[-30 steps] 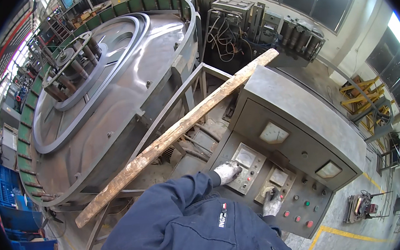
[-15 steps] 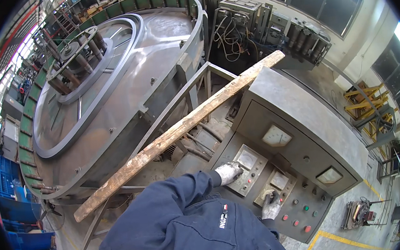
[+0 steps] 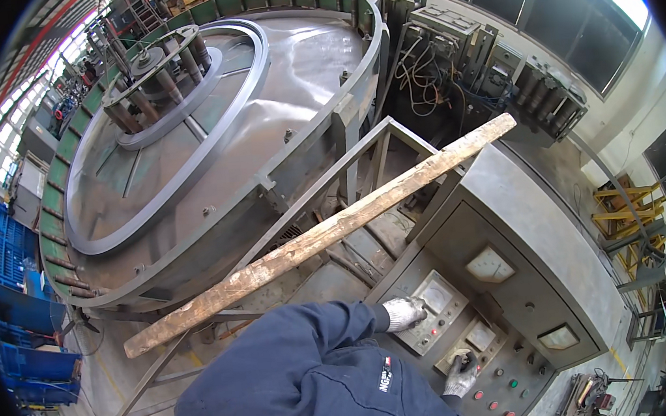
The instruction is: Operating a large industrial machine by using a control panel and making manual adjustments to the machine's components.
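My left hand (image 3: 406, 312), in a white work glove, rests at the left control panel (image 3: 417, 342) of a grey console (image 3: 530, 210). Its fingers curl over the panel's near side, below a small meter (image 3: 436, 295), and cover whatever they grip. My right hand (image 3: 462, 376), in a glove with dark fingertips, is closed at the second panel (image 3: 497, 342), beside a pale round dial. The part between its fingers is hidden. Near that hand are red push buttons (image 3: 478, 395) and a green one (image 3: 513, 383).
A long rough wooden plank (image 3: 327, 231) lies slantwise across a metal frame (image 3: 308, 200) and reaches the console's far corner. Beyond it stands a large round machine table (image 3: 278, 125) with a grey metal ring (image 3: 168, 184). Blue bins (image 3: 29, 314) stand at far left, yellow frames (image 3: 626, 210) at right.
The whole view has shifted, so the console and machine sit a little farther right. Both hands stay at the same panels, with no clear change in grip.
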Demonstrator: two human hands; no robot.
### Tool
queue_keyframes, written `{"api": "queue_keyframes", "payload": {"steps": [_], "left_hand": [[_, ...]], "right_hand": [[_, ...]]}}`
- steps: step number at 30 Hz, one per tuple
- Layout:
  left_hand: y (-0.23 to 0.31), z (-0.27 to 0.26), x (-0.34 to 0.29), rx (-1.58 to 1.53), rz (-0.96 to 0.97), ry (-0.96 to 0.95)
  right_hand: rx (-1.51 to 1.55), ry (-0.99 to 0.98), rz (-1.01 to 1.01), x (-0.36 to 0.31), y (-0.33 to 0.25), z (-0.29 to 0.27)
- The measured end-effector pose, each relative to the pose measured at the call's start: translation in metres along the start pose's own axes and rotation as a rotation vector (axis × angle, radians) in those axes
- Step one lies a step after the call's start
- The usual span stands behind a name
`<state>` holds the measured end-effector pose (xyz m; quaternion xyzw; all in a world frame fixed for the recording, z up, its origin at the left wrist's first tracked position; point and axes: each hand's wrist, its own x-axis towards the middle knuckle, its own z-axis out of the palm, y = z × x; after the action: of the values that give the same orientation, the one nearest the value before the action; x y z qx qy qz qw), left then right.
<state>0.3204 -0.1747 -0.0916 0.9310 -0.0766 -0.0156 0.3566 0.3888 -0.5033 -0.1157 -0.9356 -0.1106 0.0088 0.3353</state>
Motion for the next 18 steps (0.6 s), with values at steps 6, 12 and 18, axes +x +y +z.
{"api": "queue_keyframes", "payload": {"steps": [6, 12, 18], "left_hand": [[-0.001, 0.002, -0.002, -0.004, -0.011, 0.062], [0.012, -0.008, -0.005, 0.009, -0.053, 0.111], [0.009, -0.002, -0.005, 0.028, -0.029, 0.105]], "right_hand": [[0.067, -0.020, 0.038, 0.001, 0.006, 0.005], [0.067, -0.071, 0.074, 0.003, 0.002, 0.004], [0.068, -0.081, 0.093, 0.001, 0.005, 0.004]]}}
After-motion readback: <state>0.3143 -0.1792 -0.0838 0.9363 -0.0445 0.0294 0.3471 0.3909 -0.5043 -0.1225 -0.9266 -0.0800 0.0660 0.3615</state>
